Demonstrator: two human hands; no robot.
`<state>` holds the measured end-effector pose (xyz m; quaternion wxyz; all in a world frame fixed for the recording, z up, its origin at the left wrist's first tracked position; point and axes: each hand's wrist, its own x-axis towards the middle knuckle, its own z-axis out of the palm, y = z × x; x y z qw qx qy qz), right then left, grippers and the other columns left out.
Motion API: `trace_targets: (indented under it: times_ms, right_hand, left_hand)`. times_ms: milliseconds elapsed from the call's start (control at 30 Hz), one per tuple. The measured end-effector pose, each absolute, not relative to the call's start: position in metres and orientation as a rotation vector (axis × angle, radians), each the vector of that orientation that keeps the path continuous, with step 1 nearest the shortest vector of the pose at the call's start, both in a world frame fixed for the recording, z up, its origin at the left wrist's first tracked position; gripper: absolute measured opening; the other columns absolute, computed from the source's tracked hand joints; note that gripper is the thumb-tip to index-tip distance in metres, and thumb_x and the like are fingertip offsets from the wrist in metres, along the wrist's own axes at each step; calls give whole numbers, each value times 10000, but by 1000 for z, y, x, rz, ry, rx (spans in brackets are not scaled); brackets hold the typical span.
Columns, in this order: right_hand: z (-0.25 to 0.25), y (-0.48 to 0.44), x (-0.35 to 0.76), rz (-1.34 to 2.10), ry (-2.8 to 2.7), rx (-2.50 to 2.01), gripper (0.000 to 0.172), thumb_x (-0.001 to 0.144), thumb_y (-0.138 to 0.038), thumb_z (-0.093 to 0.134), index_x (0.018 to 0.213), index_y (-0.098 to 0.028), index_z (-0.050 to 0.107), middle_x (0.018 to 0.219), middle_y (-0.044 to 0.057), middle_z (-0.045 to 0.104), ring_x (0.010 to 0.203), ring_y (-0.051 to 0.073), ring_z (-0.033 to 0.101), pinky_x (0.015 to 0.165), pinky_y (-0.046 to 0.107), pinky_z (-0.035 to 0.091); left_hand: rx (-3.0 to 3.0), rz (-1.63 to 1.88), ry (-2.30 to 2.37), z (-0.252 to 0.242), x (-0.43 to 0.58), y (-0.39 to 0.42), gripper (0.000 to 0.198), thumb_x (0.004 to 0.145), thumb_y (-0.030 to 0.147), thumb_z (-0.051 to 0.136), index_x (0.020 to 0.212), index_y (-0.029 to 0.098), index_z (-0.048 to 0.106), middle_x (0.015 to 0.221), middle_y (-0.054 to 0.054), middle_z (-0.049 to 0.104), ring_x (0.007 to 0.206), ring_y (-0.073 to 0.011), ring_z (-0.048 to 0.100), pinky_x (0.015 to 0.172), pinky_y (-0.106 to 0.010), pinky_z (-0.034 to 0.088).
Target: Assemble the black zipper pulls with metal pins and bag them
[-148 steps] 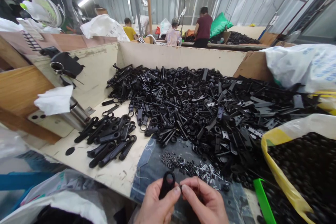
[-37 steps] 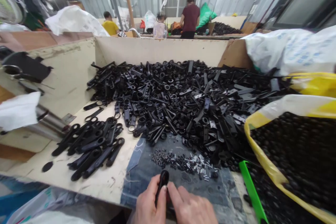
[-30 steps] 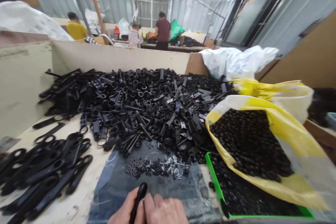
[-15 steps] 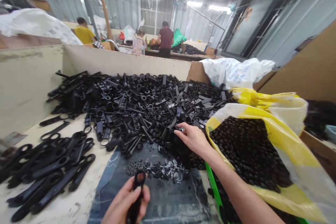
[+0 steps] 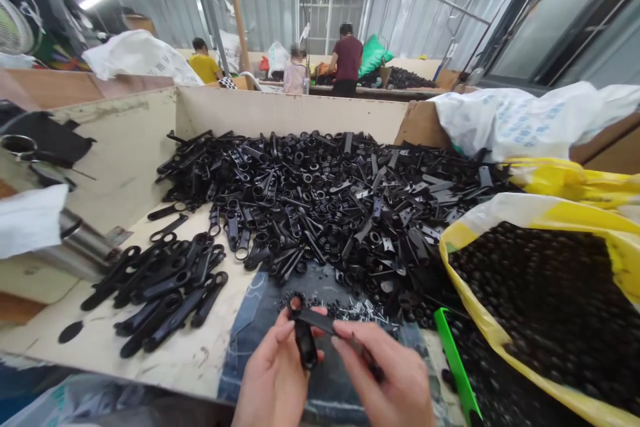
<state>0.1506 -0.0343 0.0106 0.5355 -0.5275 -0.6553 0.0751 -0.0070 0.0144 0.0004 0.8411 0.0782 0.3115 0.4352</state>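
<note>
Just above the denim cloth [image 5: 243,340], the left hand [image 5: 273,373] curls half closed around a black plastic pull tab [image 5: 305,345], while the right hand [image 5: 390,373] pinches a second tab [image 5: 315,319], laying its length across the first. Beyond the cloth rises a heap of black plastic parts [image 5: 310,207]; to its left lie loose tabs [image 5: 160,293], and to its right a yellow-rimmed sack of round black parts [image 5: 500,210].
</note>
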Motion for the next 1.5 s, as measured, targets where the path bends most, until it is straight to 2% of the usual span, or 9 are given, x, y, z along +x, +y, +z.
trace_targets:
  times_ms: [67, 167, 267, 500, 700, 833, 1033, 1233, 1500]
  right_hand:
    - [-9, -39, 138, 79, -1666, -1182, 189, 951, -80, 649, 1093, -188, 708, 894, 36, 817, 689, 138, 782, 655, 166, 605]
    - [-28, -40, 128, -105, -1665, -1134, 146, 1011, -112, 576, 1040, -172, 706, 789, 45, 799, 565, 128, 745, 545, 176, 561]
    - [-29, -39, 123, -252, -1605, -1105, 187, 1047, -143, 532, 1001, -176, 711, 706, 29, 786, 491, 115, 716, 452, 180, 494]
    - [-17, -39, 122, -303, -1688, -1190, 202, 1065, -138, 527, 972, -157, 705, 730, 45, 793, 553, 124, 746, 477, 207, 468]
    - [-16, -40, 118, -331, -1656, -1193, 219, 1025, -70, 522, 960, -151, 715, 671, 33, 757, 499, 129, 694, 514, 213, 515]
    - [-5, -42, 124, -294, -1730, -1166, 180, 989, -35, 569, 968, -124, 723, 674, 40, 759, 527, 138, 725, 527, 199, 565]
    - [0, -43, 129, -280, -1748, -1171, 205, 981, -36, 572, 924, -115, 753, 682, 50, 769, 544, 145, 747, 541, 199, 600]
    - [2, -40, 134, -331, -1788, -1174, 234, 984, -39, 550, 929, -130, 758, 708, 56, 788, 532, 138, 736, 522, 203, 588]
    - [-7, -49, 135, -311, -1856, -1204, 184, 942, -29, 620, 1029, -125, 752, 775, 56, 798, 533, 143, 708, 493, 236, 547]
  left_hand:
    - [102, 943, 646, 2, -6, 13, 238, 976, 196, 519, 1092, 153, 722, 1145, -140, 790, 962, -225, 730, 846, -370, 575]
    - [79, 992, 652, 0, -8, 10, 235, 948, 221, 579, 1083, 156, 760, 1205, -152, 783, 999, -244, 734, 847, -386, 586]
    - [101, 975, 595, -5, -12, 7, 218, 933, 204, 672, 1132, 198, 764, 1292, -139, 758, 1067, -248, 728, 881, -400, 585]
    - [84, 960, 585, -10, -12, 3, 236, 925, 178, 720, 1157, 214, 728, 1321, -142, 742, 1095, -248, 724, 935, -413, 576]
    - [203, 1039, 707, -4, 1, 1, 263, 897, 235, 768, 1137, 249, 660, 1153, -78, 780, 949, -206, 740, 818, -354, 594]
    - [249, 1073, 692, -7, 4, 4, 270, 860, 238, 803, 1083, 253, 652, 1037, -47, 781, 869, -204, 736, 794, -371, 596]
    - [235, 1039, 649, -11, 2, 6, 224, 894, 250, 758, 1109, 226, 704, 1063, -69, 780, 887, -211, 726, 833, -379, 583]
    - [239, 1027, 707, -12, 6, -1, 326, 864, 313, 803, 1171, 235, 722, 1091, -74, 772, 928, -206, 714, 906, -366, 542]
    - [233, 1035, 705, -11, 11, -1, 289, 820, 279, 842, 1081, 196, 748, 985, -70, 778, 868, -199, 717, 878, -362, 563]
